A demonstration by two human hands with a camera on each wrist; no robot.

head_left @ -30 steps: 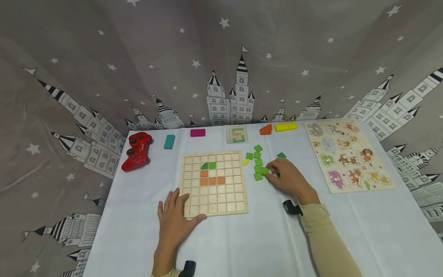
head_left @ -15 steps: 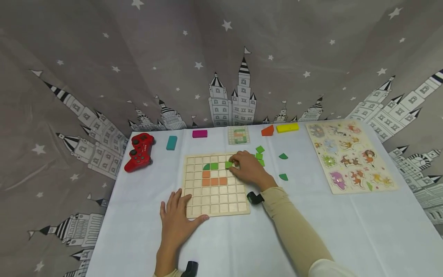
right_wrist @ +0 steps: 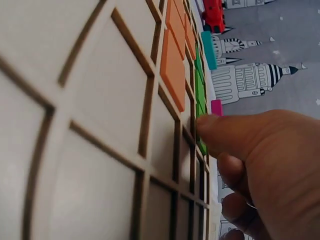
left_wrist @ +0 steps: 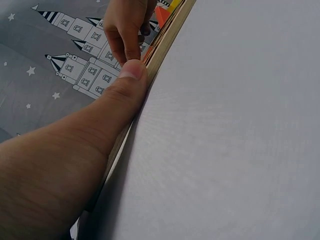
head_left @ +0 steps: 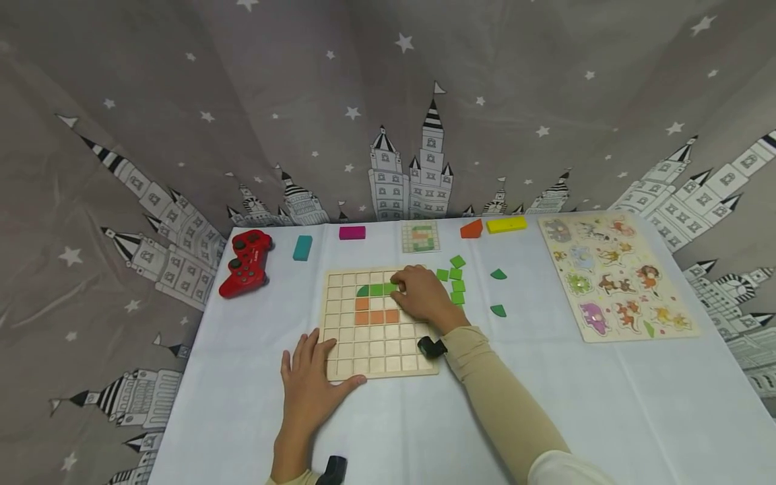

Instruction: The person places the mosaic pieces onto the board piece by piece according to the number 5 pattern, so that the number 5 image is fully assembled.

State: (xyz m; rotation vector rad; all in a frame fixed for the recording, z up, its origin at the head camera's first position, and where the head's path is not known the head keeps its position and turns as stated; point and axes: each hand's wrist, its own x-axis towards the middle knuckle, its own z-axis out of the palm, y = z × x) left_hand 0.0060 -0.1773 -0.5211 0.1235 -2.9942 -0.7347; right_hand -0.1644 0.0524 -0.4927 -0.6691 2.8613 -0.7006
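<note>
The wooden grid board (head_left: 377, 349) lies flat in the head view. My left hand (head_left: 309, 377) rests on its lower left corner with fingers spread; the left wrist view has the thumb (left_wrist: 131, 75) along the edge. Over the upper part of the board, my right hand (head_left: 423, 298) pinches a green square tile (head_left: 391, 287) at a cell right of another green square tile (head_left: 376, 289). A dark green quarter-circle tile (head_left: 363, 291) ends that row on the left. Several orange square tiles (head_left: 377, 316) sit below. In the right wrist view, the thumb touches the green tile (right_wrist: 201, 142).
Loose green square tiles (head_left: 457, 285) lie right of the board, with two dark green quarter-circles (head_left: 498, 310) beyond. A pattern card (head_left: 420, 236), coloured blocks (head_left: 506, 224) and a red game controller (head_left: 246, 263) stand around the back. An animal puzzle board (head_left: 615, 276) lies at right.
My right hand has moved left from the loose tiles to the board, carrying a green square tile, and has lowered it into the row beside the other green one. My left hand stays put.
</note>
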